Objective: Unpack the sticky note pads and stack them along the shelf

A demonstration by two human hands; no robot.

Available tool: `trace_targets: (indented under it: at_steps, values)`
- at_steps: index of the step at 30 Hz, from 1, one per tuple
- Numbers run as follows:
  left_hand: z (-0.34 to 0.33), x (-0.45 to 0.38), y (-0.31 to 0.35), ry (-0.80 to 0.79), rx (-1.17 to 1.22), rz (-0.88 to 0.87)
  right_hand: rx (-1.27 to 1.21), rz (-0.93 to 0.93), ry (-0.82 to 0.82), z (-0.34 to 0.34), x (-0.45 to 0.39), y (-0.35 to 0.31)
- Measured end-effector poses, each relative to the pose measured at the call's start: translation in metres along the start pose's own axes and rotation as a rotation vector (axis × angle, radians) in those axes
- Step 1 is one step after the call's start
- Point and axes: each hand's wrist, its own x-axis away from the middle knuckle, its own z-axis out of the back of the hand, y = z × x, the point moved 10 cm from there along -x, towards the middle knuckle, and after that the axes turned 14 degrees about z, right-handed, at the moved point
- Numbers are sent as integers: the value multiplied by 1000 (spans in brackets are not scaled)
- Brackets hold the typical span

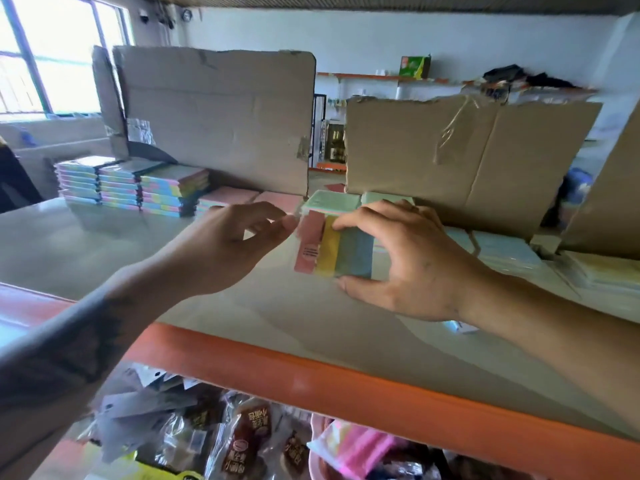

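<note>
- Upper left of the frame: three neat stacks of glossy, pastel-striped sticky note packs [133, 183] stand on the pale, smooth shelf board [86, 244], before a creased brown cardboard flap [221, 116].
- Centre: the left hand [228, 244], fingers curled, pinches at the pack's edge; film too blurred to confirm.
- Centre right: the right hand [408, 258] grips a rectangular pad striped pink, yellow, green and blue [334, 249], held just above the board.
- Bottom: an orange metal shelf rail [346, 386] crosses over crinkled snack packets [242, 441].

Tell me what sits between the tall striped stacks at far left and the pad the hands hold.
Head view: low pink-topped stacks lie on the shelf between the tall striped stacks and the held pad, before the cardboard flap.
</note>
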Motion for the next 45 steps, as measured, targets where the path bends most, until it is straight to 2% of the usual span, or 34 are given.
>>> trace_targets:
  at_steps: [11,17,20,24,32,45]
  values:
    - [83,-36,-189,-190,-291,158,-111,-75,-19,-69,-178,-21]
    - [99,-53,-248,-294,-540,96,-92,-205,-43,-110,-270,-20]
    - [94,-54,-262,-363,-614,81,-87,-273,-74,-130,-300,-13]
    - [83,-48,-268,-461,-568,105,-188,-285,-98,-159,-324,-8]
    - [83,-46,-266,-461,-561,73,-172,-280,-141,-176,-330,-4]
    - [84,-47,-254,-450,-583,55,-157,-287,-43,-163,-320,-8]
